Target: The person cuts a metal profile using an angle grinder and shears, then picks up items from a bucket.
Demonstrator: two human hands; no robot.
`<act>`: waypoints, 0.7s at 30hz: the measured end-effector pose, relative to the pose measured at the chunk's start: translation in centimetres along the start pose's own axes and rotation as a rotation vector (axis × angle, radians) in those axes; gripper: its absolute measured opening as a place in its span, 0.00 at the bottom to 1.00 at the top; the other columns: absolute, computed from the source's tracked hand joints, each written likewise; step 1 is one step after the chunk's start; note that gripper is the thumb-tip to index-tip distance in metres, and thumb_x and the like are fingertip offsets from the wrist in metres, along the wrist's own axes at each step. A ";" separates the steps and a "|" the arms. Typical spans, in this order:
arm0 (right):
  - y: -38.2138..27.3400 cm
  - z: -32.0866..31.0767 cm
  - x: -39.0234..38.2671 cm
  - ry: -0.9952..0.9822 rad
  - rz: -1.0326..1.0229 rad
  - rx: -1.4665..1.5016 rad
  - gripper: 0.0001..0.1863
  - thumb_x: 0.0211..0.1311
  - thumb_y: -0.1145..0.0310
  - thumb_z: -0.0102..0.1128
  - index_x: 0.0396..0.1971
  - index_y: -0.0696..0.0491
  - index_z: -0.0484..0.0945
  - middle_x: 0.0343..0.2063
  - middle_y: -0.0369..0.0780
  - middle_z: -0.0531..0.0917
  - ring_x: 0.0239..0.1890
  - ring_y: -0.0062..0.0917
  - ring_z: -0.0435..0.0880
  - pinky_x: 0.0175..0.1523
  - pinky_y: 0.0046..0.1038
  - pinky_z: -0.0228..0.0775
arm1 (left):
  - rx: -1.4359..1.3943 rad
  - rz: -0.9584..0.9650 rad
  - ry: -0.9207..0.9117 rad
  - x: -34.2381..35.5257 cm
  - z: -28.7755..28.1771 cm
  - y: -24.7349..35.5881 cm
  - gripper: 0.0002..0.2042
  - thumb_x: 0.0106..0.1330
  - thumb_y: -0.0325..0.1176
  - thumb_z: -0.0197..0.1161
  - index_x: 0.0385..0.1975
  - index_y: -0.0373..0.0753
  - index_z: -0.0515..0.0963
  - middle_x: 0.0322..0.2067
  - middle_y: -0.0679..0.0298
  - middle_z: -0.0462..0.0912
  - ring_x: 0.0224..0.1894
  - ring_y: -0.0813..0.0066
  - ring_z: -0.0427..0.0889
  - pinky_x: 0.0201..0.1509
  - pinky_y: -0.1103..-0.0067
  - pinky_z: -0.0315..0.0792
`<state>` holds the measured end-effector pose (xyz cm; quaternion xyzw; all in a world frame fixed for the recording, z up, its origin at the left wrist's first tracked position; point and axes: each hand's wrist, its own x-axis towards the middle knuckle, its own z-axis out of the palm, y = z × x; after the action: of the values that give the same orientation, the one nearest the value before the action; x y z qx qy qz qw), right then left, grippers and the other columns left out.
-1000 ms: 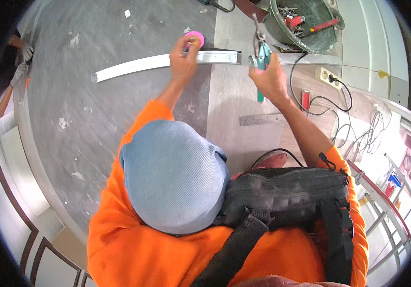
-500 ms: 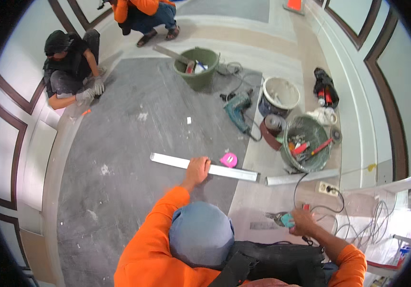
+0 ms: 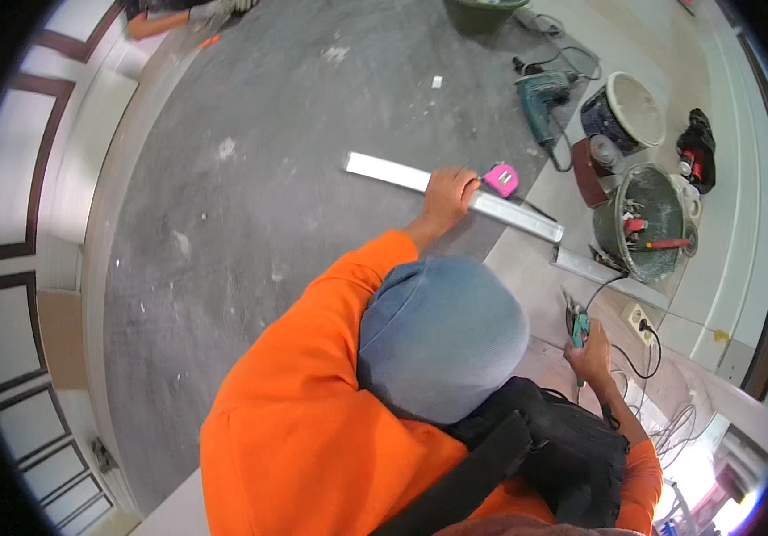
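Note:
A long, pale metal channel lies slantwise over the grey floor sheet, and my left hand is closed around its middle. Just beyond that hand sits a pink tape measure. My right hand grips the teal handles of metal snips, whose blades point forward, apart from the channel. A second metal strip rests on the light floor close to the channel's right end. My bent knee lies between my two arms.
Right of the channel stand a green bucket of tools and a white-rimmed bucket. A teal power drill with its cord lies beyond. Beside my right hand are a socket block and loose cables. Another person's gloved hand shows at far left.
The view has swung, so the floor things appear farther up and right. My right hand has turned the snips from pointing left to pointing forward. My left hand keeps hold of the channel.

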<state>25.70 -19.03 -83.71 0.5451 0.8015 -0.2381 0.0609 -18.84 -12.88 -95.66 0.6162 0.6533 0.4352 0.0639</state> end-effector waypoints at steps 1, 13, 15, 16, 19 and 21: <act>-0.7 0.0 0.7 -0.002 0.006 0.025 0.24 0.45 0.67 0.68 0.43 0.55 0.69 0.37 0.49 0.75 0.41 0.48 0.77 0.46 0.45 0.71 | -0.027 -0.001 0.004 -0.5 -0.6 -0.1 0.07 0.67 0.35 0.63 0.39 0.40 0.81 0.36 0.56 0.84 0.41 0.51 0.82 0.46 0.63 0.73; -16.2 -1.3 14.8 0.093 -0.332 0.065 0.29 0.44 0.65 0.66 0.49 0.55 0.70 0.41 0.48 0.77 0.45 0.45 0.79 0.51 0.43 0.73 | -0.047 -0.522 0.513 -5.5 -10.9 -8.7 0.05 0.67 0.28 0.66 0.39 0.38 0.85 0.37 0.62 0.86 0.39 0.70 0.84 0.44 0.77 0.77; -19.4 -0.9 16.5 0.070 -0.364 0.091 0.29 0.44 0.66 0.66 0.49 0.56 0.70 0.41 0.47 0.78 0.45 0.45 0.79 0.51 0.42 0.72 | -0.007 -0.461 0.510 -5.6 -10.8 -9.3 0.04 0.67 0.28 0.65 0.38 0.37 0.84 0.37 0.63 0.86 0.38 0.69 0.84 0.43 0.76 0.77; -20.8 -0.7 16.7 0.061 -0.383 0.105 0.29 0.44 0.66 0.65 0.50 0.56 0.70 0.41 0.47 0.78 0.45 0.44 0.79 0.51 0.42 0.72 | 0.001 -0.430 0.513 -5.7 -10.9 -9.8 0.04 0.67 0.27 0.65 0.38 0.37 0.84 0.37 0.63 0.86 0.38 0.69 0.84 0.43 0.76 0.77; -22.6 0.5 16.6 0.121 -0.444 0.095 0.30 0.46 0.66 0.65 0.52 0.55 0.69 0.37 0.46 0.79 0.40 0.43 0.81 0.48 0.40 0.74 | -0.003 -0.358 0.518 -5.7 -10.8 -10.1 0.04 0.67 0.26 0.65 0.38 0.37 0.84 0.37 0.63 0.86 0.36 0.71 0.83 0.40 0.77 0.76; -23.5 1.5 16.9 0.119 -0.392 0.130 0.29 0.46 0.67 0.64 0.52 0.55 0.69 0.37 0.46 0.79 0.40 0.43 0.81 0.48 0.40 0.74 | -0.036 -0.369 0.506 -5.7 -10.6 -10.4 0.04 0.67 0.26 0.64 0.38 0.36 0.84 0.37 0.64 0.86 0.34 0.74 0.83 0.36 0.78 0.76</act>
<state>-2.43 -12.31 -83.61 0.3945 0.8774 -0.2641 -0.0694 -31.87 -21.58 -98.44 0.3580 0.7415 0.5674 -0.0120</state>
